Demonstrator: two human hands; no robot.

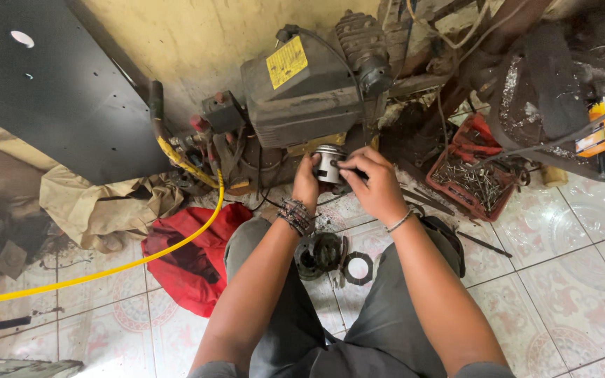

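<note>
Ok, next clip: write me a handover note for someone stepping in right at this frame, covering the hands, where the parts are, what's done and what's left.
Left hand: grips the silver piston from its left side.
Right hand: fingertips on the piston's right side, holding a small dark part I cannot make out.
Parts: dark round engine parts and a ring gasket lie on the tiled floor between the knees; red tray of nails to the right; grey compressor just ahead.
Done: piston is out and in hand.
Left: floor parts are not yet fitted.
</note>
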